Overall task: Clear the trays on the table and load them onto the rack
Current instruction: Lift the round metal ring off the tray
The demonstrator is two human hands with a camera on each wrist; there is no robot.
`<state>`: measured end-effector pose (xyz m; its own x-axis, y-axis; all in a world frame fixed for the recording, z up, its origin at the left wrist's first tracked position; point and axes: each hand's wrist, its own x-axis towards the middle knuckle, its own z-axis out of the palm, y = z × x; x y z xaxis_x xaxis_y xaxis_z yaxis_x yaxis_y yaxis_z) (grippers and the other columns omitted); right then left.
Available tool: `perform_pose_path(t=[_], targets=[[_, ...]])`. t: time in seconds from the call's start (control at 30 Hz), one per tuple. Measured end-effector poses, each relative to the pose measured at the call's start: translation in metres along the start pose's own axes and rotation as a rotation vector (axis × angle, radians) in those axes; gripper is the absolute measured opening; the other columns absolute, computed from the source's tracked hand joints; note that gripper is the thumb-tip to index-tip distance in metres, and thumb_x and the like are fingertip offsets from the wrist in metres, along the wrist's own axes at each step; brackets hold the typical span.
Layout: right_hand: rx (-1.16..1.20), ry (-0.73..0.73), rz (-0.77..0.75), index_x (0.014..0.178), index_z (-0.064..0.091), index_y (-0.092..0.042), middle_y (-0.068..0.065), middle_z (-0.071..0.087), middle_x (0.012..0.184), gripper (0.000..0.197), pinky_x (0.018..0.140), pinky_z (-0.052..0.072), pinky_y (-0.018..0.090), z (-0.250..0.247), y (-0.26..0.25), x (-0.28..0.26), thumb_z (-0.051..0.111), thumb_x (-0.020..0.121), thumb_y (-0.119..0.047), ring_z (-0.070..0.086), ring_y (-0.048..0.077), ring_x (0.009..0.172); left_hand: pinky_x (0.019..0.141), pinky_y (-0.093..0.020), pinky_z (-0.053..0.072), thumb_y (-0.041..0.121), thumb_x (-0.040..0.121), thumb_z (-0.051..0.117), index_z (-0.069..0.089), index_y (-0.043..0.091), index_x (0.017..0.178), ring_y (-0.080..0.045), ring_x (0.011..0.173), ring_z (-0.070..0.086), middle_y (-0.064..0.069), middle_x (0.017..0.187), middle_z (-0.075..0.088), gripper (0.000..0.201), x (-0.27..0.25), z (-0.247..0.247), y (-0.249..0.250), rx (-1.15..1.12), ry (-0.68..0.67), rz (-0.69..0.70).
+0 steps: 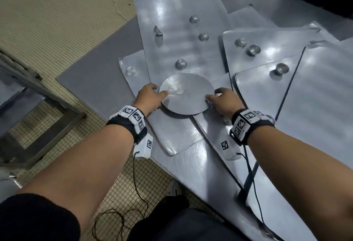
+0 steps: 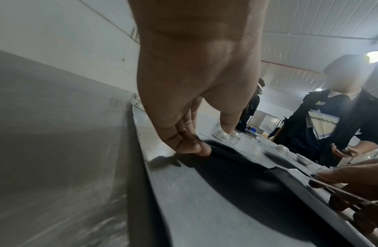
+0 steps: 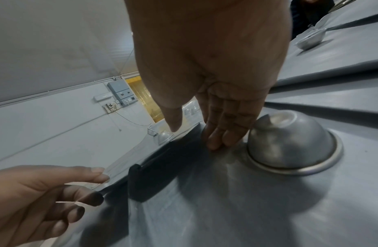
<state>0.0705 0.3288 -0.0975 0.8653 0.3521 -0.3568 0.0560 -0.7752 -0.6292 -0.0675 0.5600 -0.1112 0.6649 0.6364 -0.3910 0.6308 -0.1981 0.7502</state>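
A round flat metal plate lies on the long metal tray at the near middle of the table. My left hand holds its left rim, thumb on top and fingers under the edge. My right hand holds the right rim the same way, with its fingertips on the tray surface below. The plate's dark underside shows a gap above the tray. Several upturned small metal bowls sit on the overlapping trays.
One upturned bowl sits just right of my right fingers. A metal rack frame stands on the tiled floor to the left. A person in dark clothes stands across the table. Cables hang from both wrists.
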Motion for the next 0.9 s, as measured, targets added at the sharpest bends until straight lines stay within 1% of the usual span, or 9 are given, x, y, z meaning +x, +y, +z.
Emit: perform_pose_path(t=[0.07, 0.2, 0.33, 0.47, 0.53, 0.63, 0.77, 0.83, 0.9], targets=[[0.002, -0.008, 0.004, 0.125, 0.066, -0.013, 0.010, 0.069, 0.119, 0.048, 0.091, 0.051, 0.033, 0.000, -0.001, 0.003, 0.070, 0.089, -0.044, 0.065, 0.027, 0.109, 0.077, -0.042, 0.061, 0.058, 0.067, 0.071, 0.059, 0.014, 0.125, -0.027, 0.079, 0.071, -0.009, 0.097, 0.071, 0.074, 0.001, 0.000, 0.003, -0.019, -0.014, -0.008], [0.011, -0.021, 0.016, 0.116, 0.068, -0.015, 0.008, 0.072, 0.107, 0.044, 0.084, 0.053, 0.032, 0.001, -0.002, 0.008, 0.075, 0.082, -0.043, 0.067, 0.026, 0.099, 0.062, -0.037, 0.055, 0.023, 0.080, 0.079, 0.066, 0.015, 0.092, -0.024, 0.058, 0.060, -0.013, 0.082, 0.072, 0.020, 0.004, 0.001, 0.003, -0.041, -0.042, 0.003], [0.109, -0.036, -0.002, 0.111, 0.061, -0.018, 0.009, 0.074, 0.096, 0.045, 0.073, 0.056, 0.035, -0.003, -0.003, 0.009, 0.081, 0.077, -0.039, 0.070, 0.024, 0.079, 0.049, -0.028, 0.045, 0.016, 0.080, 0.080, 0.060, 0.014, 0.097, -0.020, 0.050, 0.054, -0.015, 0.081, 0.068, 0.026, 0.005, -0.006, 0.004, -0.127, -0.072, -0.013], [0.198, 0.076, -0.109, 0.112, 0.053, -0.024, 0.000, 0.068, 0.083, 0.043, 0.061, 0.047, 0.028, -0.014, -0.016, 0.005, 0.079, 0.081, -0.040, 0.061, 0.015, 0.066, 0.055, -0.033, 0.044, 0.018, 0.083, 0.080, 0.055, 0.021, 0.092, -0.017, 0.045, 0.052, -0.019, 0.080, 0.069, 0.026, 0.005, -0.023, 0.017, -0.219, -0.018, 0.073], [0.233, 0.115, -0.152, 0.109, 0.053, -0.023, -0.004, 0.063, 0.076, 0.037, 0.055, 0.042, 0.025, -0.020, -0.027, 0.002, 0.078, 0.084, -0.036, 0.056, 0.010, 0.062, 0.056, -0.029, 0.047, 0.015, 0.084, 0.079, 0.053, 0.021, 0.089, -0.014, 0.046, 0.054, -0.017, 0.079, 0.068, 0.028, 0.004, -0.030, 0.025, -0.260, 0.009, 0.134], [0.282, 0.176, -0.193, 0.099, 0.056, -0.023, -0.004, 0.061, 0.077, 0.028, 0.057, 0.042, 0.026, -0.022, -0.037, 0.000, 0.077, 0.084, -0.035, 0.053, 0.009, 0.064, 0.056, -0.022, 0.045, 0.015, 0.082, 0.081, 0.055, 0.021, 0.080, -0.012, 0.055, 0.049, -0.005, 0.072, 0.058, 0.027, 0.001, -0.036, 0.034, -0.263, 0.126, 0.220], [0.359, 0.242, -0.223, 0.086, 0.058, -0.023, -0.003, 0.058, 0.075, 0.022, 0.060, 0.044, 0.028, -0.021, -0.038, -0.002, 0.076, 0.083, -0.036, 0.052, 0.012, 0.063, 0.050, -0.023, 0.041, 0.018, 0.086, 0.078, 0.060, 0.011, 0.087, -0.015, 0.047, 0.048, -0.012, 0.066, 0.059, 0.019, -0.003, -0.042, 0.035, -0.355, 0.100, 0.209], [0.422, 0.178, -0.220, 0.086, 0.058, -0.022, 0.002, 0.064, 0.077, 0.020, 0.055, 0.048, 0.028, -0.022, -0.036, -0.004, 0.076, 0.086, -0.030, 0.059, 0.015, 0.060, 0.050, -0.026, 0.050, 0.009, 0.092, 0.070, 0.061, 0.006, 0.098, -0.017, 0.049, 0.063, -0.015, 0.080, 0.071, 0.011, -0.006, -0.044, 0.036, -0.427, 0.028, 0.194], [0.484, 0.115, -0.204, 0.089, 0.060, -0.021, 0.002, 0.070, 0.082, 0.012, 0.059, 0.052, 0.031, -0.022, -0.032, -0.005, 0.071, 0.089, -0.016, 0.069, 0.017, 0.066, 0.055, -0.025, 0.054, 0.000, 0.098, 0.054, 0.063, 0.006, 0.103, -0.021, 0.064, 0.073, -0.013, 0.097, 0.074, 0.012, -0.011, -0.046, 0.035, -0.498, -0.011, 0.177]])
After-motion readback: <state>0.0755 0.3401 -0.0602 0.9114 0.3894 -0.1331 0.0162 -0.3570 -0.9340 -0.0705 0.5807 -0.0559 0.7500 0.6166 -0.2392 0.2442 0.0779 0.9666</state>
